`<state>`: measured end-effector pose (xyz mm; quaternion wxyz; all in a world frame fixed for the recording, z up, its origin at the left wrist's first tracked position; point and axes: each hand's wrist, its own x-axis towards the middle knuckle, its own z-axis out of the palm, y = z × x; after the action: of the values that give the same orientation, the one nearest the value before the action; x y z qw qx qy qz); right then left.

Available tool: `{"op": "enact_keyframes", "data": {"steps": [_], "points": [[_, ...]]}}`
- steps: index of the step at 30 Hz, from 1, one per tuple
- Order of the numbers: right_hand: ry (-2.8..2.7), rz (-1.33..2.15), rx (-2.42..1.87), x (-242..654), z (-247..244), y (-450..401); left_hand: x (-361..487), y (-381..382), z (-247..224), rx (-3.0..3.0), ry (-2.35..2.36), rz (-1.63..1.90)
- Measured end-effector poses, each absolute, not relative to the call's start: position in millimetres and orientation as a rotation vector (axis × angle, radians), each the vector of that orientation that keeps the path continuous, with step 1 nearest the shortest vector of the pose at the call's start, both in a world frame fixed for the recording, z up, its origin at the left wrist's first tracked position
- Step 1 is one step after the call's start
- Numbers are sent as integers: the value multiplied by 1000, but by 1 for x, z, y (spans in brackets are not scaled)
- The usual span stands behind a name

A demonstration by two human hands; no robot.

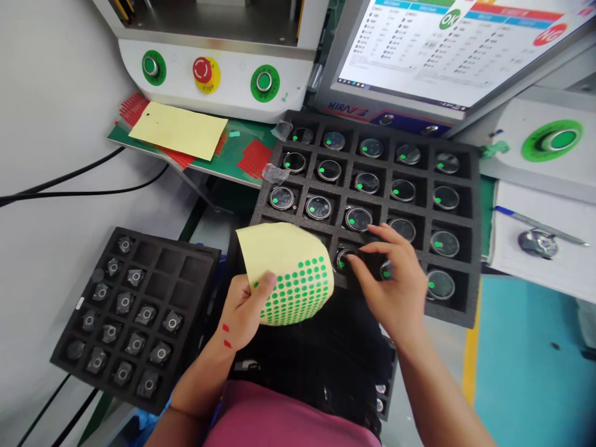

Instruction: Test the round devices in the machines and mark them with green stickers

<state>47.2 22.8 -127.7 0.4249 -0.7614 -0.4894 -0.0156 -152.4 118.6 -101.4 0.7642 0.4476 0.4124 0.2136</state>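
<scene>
Along the near edge of the foam tray [475, 236], a round dial [341, 258], with no long axis, lies at the right hand's [397, 282] thumb tip, left of its forefinger, those two apart; the left hand [245, 310], farther off, clamps the sticker sheet [284, 261].

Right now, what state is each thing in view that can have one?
Left hand: closed on sticker sheet
Sticker sheet: curled, partly bare of dots
Right hand: thumb and fingers apart, over large tray
Large tray: holding round pieces, many green-dotted
Small tray: partly filled
Monitor: on
Pen: lying on paper
Stop button: unclear whether pressed
</scene>
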Motion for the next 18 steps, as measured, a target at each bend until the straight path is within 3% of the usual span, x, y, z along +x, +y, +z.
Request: {"op": "enact_keyframes", "data": {"steps": [3,7,18], "points": [[-1191,-6,-1762,36,-107,19,-152,115,-101,955,836,377],[-1581,62,-1612,24,-83,15,-150,108,-98,910,748,362],[-1706,-103,-1603,19,-82,5,-150,96,-86,892,636,301]]}}
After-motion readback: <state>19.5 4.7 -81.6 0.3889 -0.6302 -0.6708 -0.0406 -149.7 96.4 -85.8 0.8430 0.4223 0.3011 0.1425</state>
